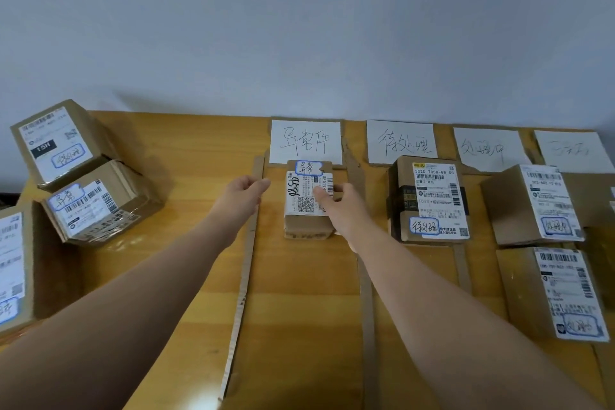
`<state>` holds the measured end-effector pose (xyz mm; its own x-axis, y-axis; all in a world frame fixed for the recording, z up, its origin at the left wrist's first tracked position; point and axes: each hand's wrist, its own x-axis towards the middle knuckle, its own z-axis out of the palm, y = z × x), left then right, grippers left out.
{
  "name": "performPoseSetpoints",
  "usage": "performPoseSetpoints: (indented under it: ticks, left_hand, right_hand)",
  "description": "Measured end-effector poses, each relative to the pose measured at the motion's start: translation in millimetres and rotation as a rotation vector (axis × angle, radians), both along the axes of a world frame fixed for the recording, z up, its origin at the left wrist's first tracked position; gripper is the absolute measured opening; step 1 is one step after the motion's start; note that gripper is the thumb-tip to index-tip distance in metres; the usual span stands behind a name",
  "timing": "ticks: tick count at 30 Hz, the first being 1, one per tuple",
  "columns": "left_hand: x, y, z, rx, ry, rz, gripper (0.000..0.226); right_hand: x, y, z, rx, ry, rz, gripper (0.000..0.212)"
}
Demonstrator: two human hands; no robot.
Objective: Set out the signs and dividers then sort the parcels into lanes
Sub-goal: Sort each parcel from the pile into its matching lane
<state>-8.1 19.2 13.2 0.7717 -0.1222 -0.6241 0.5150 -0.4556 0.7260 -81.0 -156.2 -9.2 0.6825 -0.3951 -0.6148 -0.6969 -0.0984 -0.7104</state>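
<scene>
Four white handwritten signs lie along the table's back edge, the leftmost sign (306, 141) heading the first lane. Cardboard divider strips (244, 276) (366, 293) run toward me between the lanes. A small parcel (304, 206) with a white label sits in the first lane just below its sign. My right hand (337, 210) grips its right side, thumb on the label. My left hand (248, 190) hovers left of the parcel over the left divider, fingers loosely curled, holding nothing.
One parcel (429, 200) stands in the second lane and two parcels (532, 203) (552, 293) in the third. Three unsorted parcels are piled at the table's left, the top one (60, 140) tilted. A pale wall rises behind the table.
</scene>
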Motion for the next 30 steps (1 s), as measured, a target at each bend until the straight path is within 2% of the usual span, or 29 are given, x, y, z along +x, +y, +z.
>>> performPoseSetpoints:
  ticks: [3, 8, 10, 17, 23, 30]
  left_hand:
    - [-1, 3, 4, 0.020, -0.021, -0.036, 0.028]
    - [-9, 11, 15, 0.047, -0.073, -0.087, 0.026]
    - [-12, 15, 22, 0.068, -0.109, -0.111, 0.026]
    - [-32, 45, 50, 0.130, -0.247, -0.143, 0.024]
    - [-42, 91, 62, 0.183, -0.325, -0.165, 0.032]
    - [-44, 165, 64, 0.264, -0.400, -0.200, 0.038]
  right_hand:
    - [1, 3, 3, -0.024, -0.001, 0.001, 0.047]
    - [-2, 7, 16, -0.409, 0.017, 0.138, 0.063]
    - [-5, 9, 21, -0.473, -0.004, 0.144, 0.063]
    - [-18, 15, 45, -0.584, -0.152, 0.083, 0.057]
    - [-28, 52, 60, -0.730, -0.281, 0.143, 0.052]
    - [-23, 127, 77, -0.650, -0.347, 0.280, 0.045]
